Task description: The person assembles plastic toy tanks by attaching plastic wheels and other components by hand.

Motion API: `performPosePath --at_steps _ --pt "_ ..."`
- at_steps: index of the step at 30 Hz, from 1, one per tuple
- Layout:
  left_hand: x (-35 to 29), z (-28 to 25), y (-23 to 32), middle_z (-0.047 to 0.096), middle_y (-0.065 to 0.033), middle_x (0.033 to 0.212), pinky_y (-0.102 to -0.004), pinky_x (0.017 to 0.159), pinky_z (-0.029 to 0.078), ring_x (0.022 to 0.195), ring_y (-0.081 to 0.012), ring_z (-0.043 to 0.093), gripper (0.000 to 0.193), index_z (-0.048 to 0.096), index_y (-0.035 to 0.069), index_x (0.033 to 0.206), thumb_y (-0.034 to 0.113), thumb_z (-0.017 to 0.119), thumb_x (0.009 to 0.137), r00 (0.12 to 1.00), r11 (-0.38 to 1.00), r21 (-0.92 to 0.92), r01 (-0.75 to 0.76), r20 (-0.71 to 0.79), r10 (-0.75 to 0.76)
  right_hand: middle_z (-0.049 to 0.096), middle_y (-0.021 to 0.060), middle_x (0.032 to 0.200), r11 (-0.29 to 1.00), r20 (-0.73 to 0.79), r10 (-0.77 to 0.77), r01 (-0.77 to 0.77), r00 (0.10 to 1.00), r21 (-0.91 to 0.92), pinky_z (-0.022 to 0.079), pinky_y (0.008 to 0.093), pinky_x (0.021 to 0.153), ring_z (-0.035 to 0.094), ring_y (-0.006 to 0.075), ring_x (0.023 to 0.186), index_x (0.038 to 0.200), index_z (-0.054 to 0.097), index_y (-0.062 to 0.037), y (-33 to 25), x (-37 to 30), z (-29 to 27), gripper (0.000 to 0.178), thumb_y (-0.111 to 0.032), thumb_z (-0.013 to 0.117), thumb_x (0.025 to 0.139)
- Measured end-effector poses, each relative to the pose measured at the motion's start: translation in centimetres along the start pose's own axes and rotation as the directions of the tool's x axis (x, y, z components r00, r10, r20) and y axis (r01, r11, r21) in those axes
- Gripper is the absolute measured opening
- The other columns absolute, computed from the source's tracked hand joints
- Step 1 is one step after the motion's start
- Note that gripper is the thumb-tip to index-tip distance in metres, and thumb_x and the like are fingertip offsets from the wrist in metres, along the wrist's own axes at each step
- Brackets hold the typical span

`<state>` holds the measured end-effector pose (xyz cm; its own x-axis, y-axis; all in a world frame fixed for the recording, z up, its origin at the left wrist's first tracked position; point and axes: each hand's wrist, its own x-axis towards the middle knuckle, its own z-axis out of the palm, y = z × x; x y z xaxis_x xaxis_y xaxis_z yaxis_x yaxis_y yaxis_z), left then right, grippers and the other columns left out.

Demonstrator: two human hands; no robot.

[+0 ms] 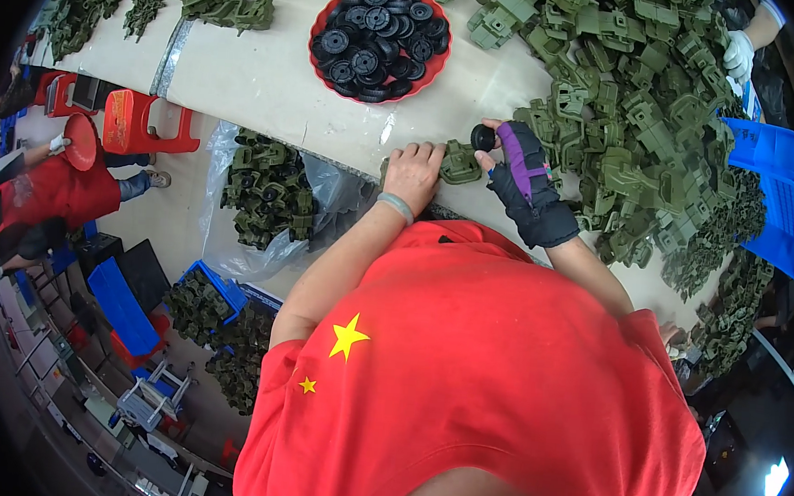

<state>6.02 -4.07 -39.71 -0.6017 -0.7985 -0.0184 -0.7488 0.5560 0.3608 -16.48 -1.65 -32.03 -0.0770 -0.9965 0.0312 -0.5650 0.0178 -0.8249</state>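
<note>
My left hand (412, 175), bare with a band at the wrist, is at the near table edge. Its fingers are closed over an olive-green plastic toy vehicle part (460, 163), which shows beyond the fingertips and is partly hidden by the hand. To the right, my right hand (522, 176) wears a black and purple fingerless glove. A small black toy wheel (483, 138) is pinched between its thumb and fingers, just above and beside the green part. Farther back, a red round tray (313, 52) holds many more black wheels (376, 19).
Green plastic parts (644, 128) are heaped on the table (243, 73) at right. A blue crate (780, 185) stands beyond them. Below the left edge, a plastic-lined container holds green assemblies (269, 191). A red stool (150, 124) and a co-worker holding a red tray (80, 142) are at left.
</note>
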Motion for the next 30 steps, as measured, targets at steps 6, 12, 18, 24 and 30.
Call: performPosePath --at_steps 6,12,18,24,30 --pt "3.5 -0.4 -2.0 0.066 -0.0106 0.119 -0.0474 0.097 0.055 0.117 -0.034 0.065 0.066 0.059 0.012 0.133 0.026 0.085 0.075 0.932 0.998 -0.07 -0.01 0.362 0.035 0.067 0.0155 0.108 0.926 0.318 -0.166 0.259 0.933 -0.276 0.051 0.0473 0.092 0.063 0.0371 0.104 0.129 0.064 -0.0071 -1.5 0.7 -1.5 0.05 -0.013 0.078 0.081" --pt "4.7 -1.5 -2.0 0.059 -0.014 0.132 -0.0473 0.102 0.053 0.124 -0.0351 0.061 0.07 0.058 0.011 0.137 0.029 0.086 0.075 0.874 0.997 -0.08 0.007 0.485 0.033 0.066 0.0148 0.106 0.898 0.35 -0.235 0.34 0.907 -0.279 0.052 0.0474 0.09 0.063 0.0372 0.103 0.122 0.065 -0.0079 -1.8 3.2 -1.0 0.045 -0.016 0.078 0.08" --pt "5.3 -1.7 -1.9 0.059 -0.0137 0.132 -0.0459 0.104 0.053 0.125 -0.0352 0.061 0.071 0.058 0.012 0.139 0.029 0.086 0.076 0.853 0.996 -0.082 -0.041 0.516 0.077 0.067 0.0155 0.104 0.802 0.61 -0.153 0.458 0.777 -0.382 0.053 0.0477 0.087 0.065 0.0368 0.101 0.111 0.067 -0.0086 -1.9 5.9 -0.5 0.037 -0.022 0.078 0.079" --pt "5.5 -1.5 -2.3 0.062 -0.0109 0.131 -0.0448 0.107 0.051 0.128 -0.0333 0.06 0.063 0.063 0.015 0.135 0.027 0.084 0.077 0.84 0.988 -0.101 -0.114 0.521 0.151 0.067 0.0147 0.102 0.777 0.669 -0.169 0.515 0.724 -0.361 0.053 0.0485 0.085 0.065 0.0374 0.1 0.108 0.067 -0.0089 -1.7 6.3 -0.7 0.037 -0.024 0.081 0.077" --pt "6.3 -1.9 -2.6 0.059 -0.0108 0.137 -0.043 0.11 0.048 0.13 -0.0338 0.058 0.069 0.062 0.017 0.138 0.026 0.086 0.074 0.765 0.975 -0.138 -0.174 0.605 0.221 0.067 0.0154 0.103 0.804 0.634 -0.112 0.445 0.765 -0.395 0.052 0.0481 0.086 0.064 0.0373 0.1 0.118 0.067 -0.0068 -1.0 2.5 -0.3 0.048 -0.025 0.083 0.076"
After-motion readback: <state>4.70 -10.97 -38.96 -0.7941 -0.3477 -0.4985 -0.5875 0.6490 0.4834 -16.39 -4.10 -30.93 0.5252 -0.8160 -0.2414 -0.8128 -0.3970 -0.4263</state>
